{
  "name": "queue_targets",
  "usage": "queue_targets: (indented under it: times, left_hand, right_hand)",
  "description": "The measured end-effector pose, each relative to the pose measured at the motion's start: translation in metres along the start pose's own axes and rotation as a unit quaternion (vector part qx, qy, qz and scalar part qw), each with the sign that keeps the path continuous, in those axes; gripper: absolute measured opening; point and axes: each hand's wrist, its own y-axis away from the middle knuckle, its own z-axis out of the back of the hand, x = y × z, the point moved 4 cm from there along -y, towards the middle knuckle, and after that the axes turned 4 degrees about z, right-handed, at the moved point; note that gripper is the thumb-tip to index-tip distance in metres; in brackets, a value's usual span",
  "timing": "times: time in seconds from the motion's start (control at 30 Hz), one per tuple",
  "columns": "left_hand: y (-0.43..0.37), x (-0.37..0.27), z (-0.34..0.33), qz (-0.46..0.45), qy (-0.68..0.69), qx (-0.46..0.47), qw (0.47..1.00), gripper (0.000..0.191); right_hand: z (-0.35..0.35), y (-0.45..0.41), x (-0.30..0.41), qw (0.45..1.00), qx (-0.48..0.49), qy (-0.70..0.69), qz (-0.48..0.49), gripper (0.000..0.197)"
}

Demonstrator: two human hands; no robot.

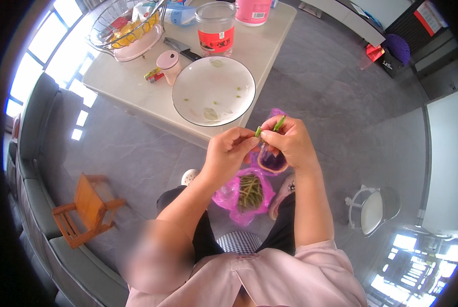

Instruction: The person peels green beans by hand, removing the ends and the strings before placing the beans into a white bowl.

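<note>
Just beyond the table's near corner, both hands meet fingertip to fingertip. My left hand [229,149] pinches a short piece of green bean [258,131] between thumb and forefinger. Another green bean piece [279,123] sticks up from the fingers of my right hand [292,142]. Whether the two pieces are still joined is hidden by the fingertips. A white plate [209,80] with a dark rim and leaf pattern lies at the table corner, several tiny green bits scattered on it. Between my feet, a pink plastic bag [225,192] stands open around many green beans [250,193].
Under my hands, a purple-lined container [273,163] sits on the floor. The table [133,90] bears a knife [186,50], a pink lidded shaker [168,67], a clear jar [215,28] and a wire basket [127,28]. A wooden stool [88,203] stands left, a clear-backed seat [371,215] right.
</note>
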Motion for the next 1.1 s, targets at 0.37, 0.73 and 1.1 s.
queue_targets:
  times: [0.37,0.73,1.1]
  left_hand:
    - [0.001,-0.001,-0.003,-0.004,-0.027,0.022,0.999,0.015]
    - [0.000,0.002,-0.005,0.024,0.020,0.031,0.999,0.020]
    - [-0.002,0.012,-0.009,0.154,0.243,0.111,0.951,0.026]
  right_hand:
    - [0.002,0.003,-0.004,0.996,0.003,-0.070,-0.049,0.007]
    - [0.008,0.004,-0.004,0.996,0.015,-0.071,-0.053,0.007]
    - [0.002,0.004,-0.006,0.987,0.041,-0.138,-0.068,0.008]
